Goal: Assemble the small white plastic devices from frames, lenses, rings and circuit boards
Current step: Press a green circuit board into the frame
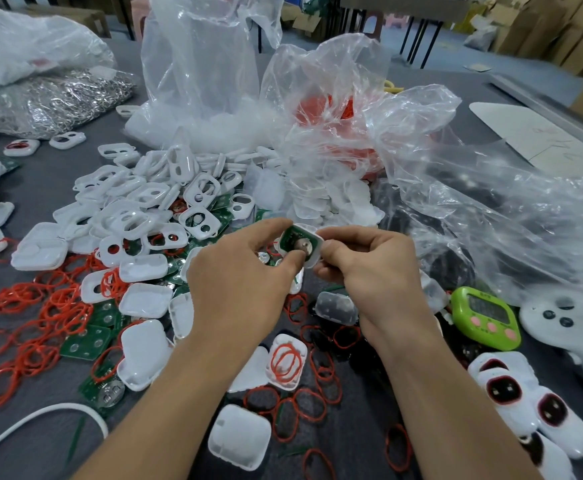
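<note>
Both hands hold one small white frame (312, 256) above the table's middle, with a green circuit board (292, 239) and a round metal cell seated in it. My left hand (245, 271) pinches its left side, thumb pressing the board. My right hand (366, 268) grips its right edge. White frames (137, 216) are heaped behind to the left. Red rings (51, 313) lie scattered at left and under my arms. Loose green boards (87, 342) and white back covers (238, 436) lie among them. Finished devices (505, 389) with red-ringed windows sit at the lower right.
Large clear plastic bags (456, 188) of parts stand behind the pile; a bag of metal pieces (54, 102) lies at the far left. A green timer (484, 320) and a white controller (574, 334) lie at right. A white cable (33, 420) curves at the lower left.
</note>
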Demonstrator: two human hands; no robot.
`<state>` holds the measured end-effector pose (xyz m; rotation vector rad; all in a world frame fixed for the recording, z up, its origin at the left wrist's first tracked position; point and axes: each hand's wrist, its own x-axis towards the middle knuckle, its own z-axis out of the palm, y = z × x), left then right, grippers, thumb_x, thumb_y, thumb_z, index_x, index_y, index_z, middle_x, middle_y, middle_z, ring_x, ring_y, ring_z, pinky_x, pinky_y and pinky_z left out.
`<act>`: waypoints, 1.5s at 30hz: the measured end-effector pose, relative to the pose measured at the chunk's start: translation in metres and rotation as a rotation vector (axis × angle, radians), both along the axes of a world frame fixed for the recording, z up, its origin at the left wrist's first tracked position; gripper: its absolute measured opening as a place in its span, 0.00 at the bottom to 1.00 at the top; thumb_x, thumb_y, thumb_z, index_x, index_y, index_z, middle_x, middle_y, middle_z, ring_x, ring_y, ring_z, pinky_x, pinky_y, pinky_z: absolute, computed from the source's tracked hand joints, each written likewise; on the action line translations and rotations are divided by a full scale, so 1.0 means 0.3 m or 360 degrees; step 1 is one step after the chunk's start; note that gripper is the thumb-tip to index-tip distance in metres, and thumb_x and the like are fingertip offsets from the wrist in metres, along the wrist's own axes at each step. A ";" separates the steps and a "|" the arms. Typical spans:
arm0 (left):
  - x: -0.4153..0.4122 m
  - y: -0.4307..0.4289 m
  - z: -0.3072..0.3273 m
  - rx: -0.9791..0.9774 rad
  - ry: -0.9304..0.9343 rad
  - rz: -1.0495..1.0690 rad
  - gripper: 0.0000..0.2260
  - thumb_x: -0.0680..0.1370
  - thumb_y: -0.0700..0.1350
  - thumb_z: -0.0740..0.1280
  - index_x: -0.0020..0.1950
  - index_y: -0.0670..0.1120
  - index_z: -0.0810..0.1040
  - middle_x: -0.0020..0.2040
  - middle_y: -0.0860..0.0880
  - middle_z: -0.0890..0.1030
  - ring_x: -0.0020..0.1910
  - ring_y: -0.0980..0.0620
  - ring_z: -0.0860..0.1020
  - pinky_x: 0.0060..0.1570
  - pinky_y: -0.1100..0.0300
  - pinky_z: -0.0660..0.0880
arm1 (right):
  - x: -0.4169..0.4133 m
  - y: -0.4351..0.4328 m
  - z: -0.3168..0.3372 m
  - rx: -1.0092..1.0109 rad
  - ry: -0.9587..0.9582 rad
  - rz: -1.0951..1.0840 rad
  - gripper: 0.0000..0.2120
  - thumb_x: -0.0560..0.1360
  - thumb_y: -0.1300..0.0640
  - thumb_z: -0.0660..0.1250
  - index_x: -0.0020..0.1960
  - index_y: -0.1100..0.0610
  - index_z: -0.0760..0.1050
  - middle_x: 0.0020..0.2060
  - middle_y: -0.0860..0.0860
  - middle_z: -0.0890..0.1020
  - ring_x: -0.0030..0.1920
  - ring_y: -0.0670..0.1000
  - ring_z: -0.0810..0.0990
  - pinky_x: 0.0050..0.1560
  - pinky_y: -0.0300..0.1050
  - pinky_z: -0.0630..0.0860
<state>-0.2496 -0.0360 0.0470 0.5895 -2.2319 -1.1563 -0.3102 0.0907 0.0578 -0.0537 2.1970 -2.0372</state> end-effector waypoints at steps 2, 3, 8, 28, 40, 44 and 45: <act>0.005 0.004 0.004 -0.0030 0.0029 0.0031 0.15 0.70 0.57 0.79 0.55 0.65 0.85 0.48 0.63 0.86 0.50 0.59 0.84 0.56 0.50 0.80 | 0.000 -0.003 -0.003 -0.0007 -0.0005 -0.0002 0.11 0.75 0.69 0.72 0.41 0.55 0.87 0.32 0.54 0.86 0.29 0.49 0.83 0.36 0.39 0.81; 0.007 0.006 0.006 -0.0054 0.0040 0.0050 0.14 0.70 0.57 0.79 0.54 0.66 0.85 0.47 0.63 0.86 0.48 0.58 0.84 0.55 0.50 0.80 | 0.001 -0.005 -0.003 -0.0012 -0.0006 0.0001 0.11 0.75 0.69 0.72 0.41 0.55 0.87 0.32 0.54 0.86 0.29 0.49 0.83 0.36 0.39 0.81; 0.005 -0.002 0.016 0.0087 0.0082 0.0075 0.07 0.67 0.62 0.77 0.42 0.71 0.82 0.38 0.68 0.83 0.42 0.66 0.82 0.49 0.52 0.81 | 0.003 -0.011 -0.002 -0.0022 -0.0006 0.0007 0.11 0.75 0.69 0.73 0.41 0.56 0.86 0.32 0.54 0.86 0.28 0.48 0.83 0.34 0.38 0.80; -0.021 -0.082 -0.014 0.0739 0.0136 -0.0157 0.05 0.67 0.51 0.81 0.39 0.60 0.88 0.36 0.55 0.87 0.40 0.57 0.85 0.41 0.62 0.78 | 0.000 -0.004 0.000 0.0140 0.0016 0.0110 0.12 0.76 0.67 0.73 0.41 0.53 0.87 0.34 0.52 0.87 0.29 0.48 0.82 0.36 0.40 0.80; -0.016 -0.074 -0.010 0.0354 -0.0001 -0.0012 0.08 0.67 0.56 0.81 0.40 0.68 0.85 0.32 0.62 0.84 0.32 0.63 0.81 0.34 0.61 0.72 | 0.004 -0.002 0.001 0.0170 0.0004 0.0133 0.12 0.76 0.67 0.73 0.39 0.53 0.87 0.32 0.53 0.87 0.27 0.47 0.80 0.36 0.42 0.81; -0.015 -0.072 -0.011 0.0280 -0.0027 0.0040 0.07 0.67 0.57 0.81 0.39 0.67 0.85 0.31 0.64 0.83 0.32 0.64 0.80 0.33 0.62 0.71 | 0.002 -0.001 0.000 0.0162 0.0005 0.0128 0.11 0.76 0.68 0.73 0.40 0.54 0.87 0.32 0.54 0.86 0.27 0.48 0.80 0.37 0.42 0.81; -0.015 -0.071 -0.012 0.0260 -0.0030 0.0057 0.06 0.67 0.57 0.80 0.37 0.66 0.85 0.31 0.64 0.82 0.32 0.65 0.80 0.32 0.63 0.70 | 0.002 -0.001 0.000 0.0156 0.0006 0.0128 0.11 0.76 0.68 0.73 0.40 0.54 0.87 0.32 0.54 0.86 0.27 0.48 0.80 0.37 0.42 0.81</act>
